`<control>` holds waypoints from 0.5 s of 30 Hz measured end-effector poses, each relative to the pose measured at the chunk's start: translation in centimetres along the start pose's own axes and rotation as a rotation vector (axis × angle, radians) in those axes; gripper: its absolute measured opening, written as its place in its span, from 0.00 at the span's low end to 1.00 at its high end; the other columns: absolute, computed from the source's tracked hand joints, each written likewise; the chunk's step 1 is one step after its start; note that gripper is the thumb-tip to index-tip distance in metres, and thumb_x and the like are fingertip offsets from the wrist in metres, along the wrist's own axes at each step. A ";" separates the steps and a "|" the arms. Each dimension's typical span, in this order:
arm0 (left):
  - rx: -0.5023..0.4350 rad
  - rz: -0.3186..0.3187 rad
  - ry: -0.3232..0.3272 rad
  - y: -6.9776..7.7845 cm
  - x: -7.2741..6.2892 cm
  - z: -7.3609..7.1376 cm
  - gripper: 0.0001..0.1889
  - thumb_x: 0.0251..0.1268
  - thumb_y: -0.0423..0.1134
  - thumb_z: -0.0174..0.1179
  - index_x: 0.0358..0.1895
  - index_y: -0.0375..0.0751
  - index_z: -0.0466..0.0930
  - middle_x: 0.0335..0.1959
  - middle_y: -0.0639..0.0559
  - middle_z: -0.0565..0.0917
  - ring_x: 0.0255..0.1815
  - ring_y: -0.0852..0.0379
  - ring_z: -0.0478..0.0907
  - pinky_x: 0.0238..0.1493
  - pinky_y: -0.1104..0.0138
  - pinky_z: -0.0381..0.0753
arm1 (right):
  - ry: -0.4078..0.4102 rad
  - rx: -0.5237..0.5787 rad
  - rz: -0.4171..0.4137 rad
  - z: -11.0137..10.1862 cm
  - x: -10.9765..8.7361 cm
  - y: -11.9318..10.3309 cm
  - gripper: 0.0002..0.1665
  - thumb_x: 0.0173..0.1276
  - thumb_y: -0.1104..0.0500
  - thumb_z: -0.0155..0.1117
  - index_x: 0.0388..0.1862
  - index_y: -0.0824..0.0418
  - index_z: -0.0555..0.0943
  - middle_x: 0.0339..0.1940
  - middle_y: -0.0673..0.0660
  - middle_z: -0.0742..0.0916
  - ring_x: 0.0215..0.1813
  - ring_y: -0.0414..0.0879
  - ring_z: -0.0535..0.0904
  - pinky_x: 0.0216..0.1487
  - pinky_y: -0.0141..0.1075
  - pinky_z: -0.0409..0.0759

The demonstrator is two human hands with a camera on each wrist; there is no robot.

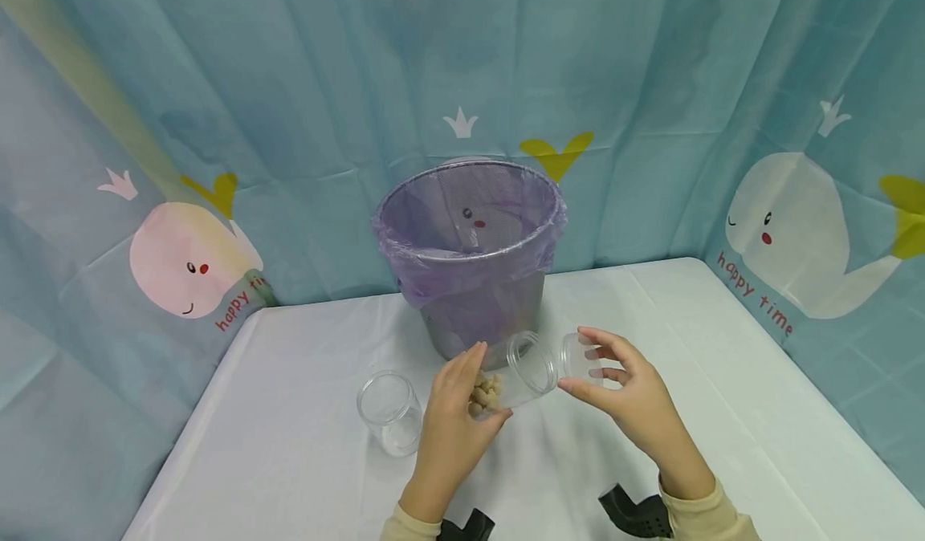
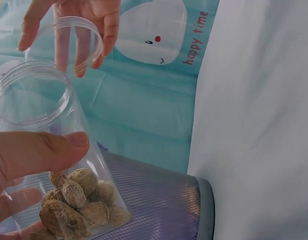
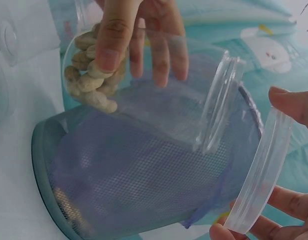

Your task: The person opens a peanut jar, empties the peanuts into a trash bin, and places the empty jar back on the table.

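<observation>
My left hand [image 1: 451, 429] grips a clear plastic jar [image 1: 516, 384] around its lower body, thumb on one side and fingers on the other. Several peanuts in their shells [image 2: 76, 202] lie gathered at the jar's bottom end. The jar is tilted, its threaded mouth [image 3: 218, 102] uncovered and pointing to the right. Just off that mouth, my right hand [image 1: 632, 392] pinches the clear screw lid [image 3: 261, 170] by its rim between thumb and fingers. A second clear jar [image 1: 390, 412] stands upright on the table, left of my left hand, with no peanuts showing in it.
Behind the hands stands a mesh wastebasket [image 1: 491, 308] lined with a purple plastic bag [image 1: 470, 272], its top open. A white cloth covers the table [image 1: 289, 437]. Blue curtains [image 1: 325, 124] with cartoon whales hang at the back and both sides.
</observation>
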State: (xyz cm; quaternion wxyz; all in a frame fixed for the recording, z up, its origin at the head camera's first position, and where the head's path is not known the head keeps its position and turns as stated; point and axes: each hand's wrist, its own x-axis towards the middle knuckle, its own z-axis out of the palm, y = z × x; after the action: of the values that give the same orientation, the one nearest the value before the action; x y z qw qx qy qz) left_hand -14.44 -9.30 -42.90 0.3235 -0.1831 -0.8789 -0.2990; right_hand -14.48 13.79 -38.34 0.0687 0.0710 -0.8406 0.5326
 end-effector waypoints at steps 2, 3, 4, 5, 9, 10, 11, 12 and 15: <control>-0.007 0.002 0.023 0.0 0.1 -0.1 0.50 0.28 0.34 0.85 0.67 0.40 0.73 0.63 0.47 0.80 0.62 0.45 0.76 0.61 0.53 0.82 | 0.003 -0.008 0.012 0.1 0.1 0.0 0.40 0.59 0.50 0.76 0.70 0.53 0.72 0.65 0.53 0.78 0.57 0.41 0.74 0.53 0.25 0.80; -0.010 0.001 0.030 -0.1 0.1 -0.1 0.51 0.28 0.34 0.85 0.67 0.40 0.73 0.62 0.46 0.81 0.62 0.45 0.76 0.61 0.53 0.82 | 0.004 -0.010 0.019 0.1 0.1 0.1 0.41 0.59 0.50 0.77 0.70 0.53 0.72 0.65 0.54 0.78 0.58 0.43 0.74 0.53 0.25 0.80; -0.014 -0.004 0.033 -0.1 0.2 -0.2 0.51 0.28 0.34 0.85 0.67 0.40 0.73 0.62 0.46 0.81 0.62 0.44 0.76 0.61 0.52 0.82 | 0.004 -0.011 0.028 0.1 0.2 0.1 0.41 0.59 0.49 0.77 0.70 0.53 0.72 0.65 0.54 0.78 0.59 0.45 0.74 0.54 0.27 0.81; -0.018 -0.012 0.034 -0.1 0.2 -0.3 0.51 0.29 0.34 0.85 0.68 0.40 0.73 0.62 0.45 0.80 0.62 0.44 0.76 0.60 0.52 0.82 | 0.004 -0.011 0.034 0.1 0.2 0.1 0.41 0.59 0.49 0.77 0.70 0.54 0.72 0.66 0.54 0.78 0.59 0.47 0.74 0.54 0.26 0.80; -0.030 -0.045 0.024 -0.2 0.2 -0.7 0.50 0.31 0.36 0.85 0.68 0.40 0.72 0.64 0.45 0.80 0.63 0.43 0.75 0.62 0.51 0.81 | 0.001 -0.003 0.056 0.2 0.4 0.2 0.42 0.59 0.49 0.77 0.71 0.54 0.71 0.68 0.56 0.77 0.61 0.51 0.74 0.56 0.32 0.81; -0.033 -0.050 0.024 -0.2 0.2 -0.8 0.50 0.32 0.36 0.85 0.69 0.40 0.71 0.64 0.44 0.79 0.63 0.43 0.75 0.62 0.50 0.81 | -0.001 -0.005 0.058 0.2 0.5 0.2 0.42 0.59 0.49 0.77 0.71 0.54 0.71 0.68 0.56 0.76 0.62 0.51 0.74 0.56 0.33 0.81; -0.035 -0.051 0.027 -0.2 0.2 -0.8 0.50 0.32 0.36 0.85 0.69 0.39 0.71 0.64 0.44 0.79 0.63 0.43 0.75 0.62 0.50 0.81 | -0.002 -0.009 0.059 0.2 0.6 0.3 0.42 0.59 0.49 0.77 0.71 0.54 0.71 0.69 0.56 0.76 0.62 0.51 0.74 0.57 0.34 0.81; -0.034 -0.051 0.031 -0.2 0.3 -0.9 0.50 0.32 0.36 0.85 0.69 0.40 0.71 0.65 0.44 0.79 0.63 0.43 0.75 0.61 0.50 0.81 | -0.005 -0.016 0.060 0.2 0.6 0.3 0.42 0.59 0.49 0.77 0.71 0.54 0.71 0.69 0.56 0.76 0.62 0.51 0.74 0.57 0.37 0.81; -0.032 -0.051 0.049 -0.3 0.4 -1.2 0.51 0.32 0.36 0.85 0.69 0.40 0.70 0.65 0.44 0.78 0.63 0.43 0.74 0.61 0.50 0.82 | -0.011 -0.036 0.068 0.4 0.8 0.4 0.42 0.58 0.48 0.77 0.71 0.54 0.72 0.68 0.57 0.76 0.62 0.52 0.74 0.59 0.44 0.81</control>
State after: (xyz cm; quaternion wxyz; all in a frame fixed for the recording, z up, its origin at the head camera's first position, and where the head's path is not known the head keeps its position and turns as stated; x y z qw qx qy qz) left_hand -14.32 -10.20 -42.04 0.3342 -0.1585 -0.8701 -0.3257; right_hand -15.34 13.59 -38.70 0.0474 0.0440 -0.8524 0.5189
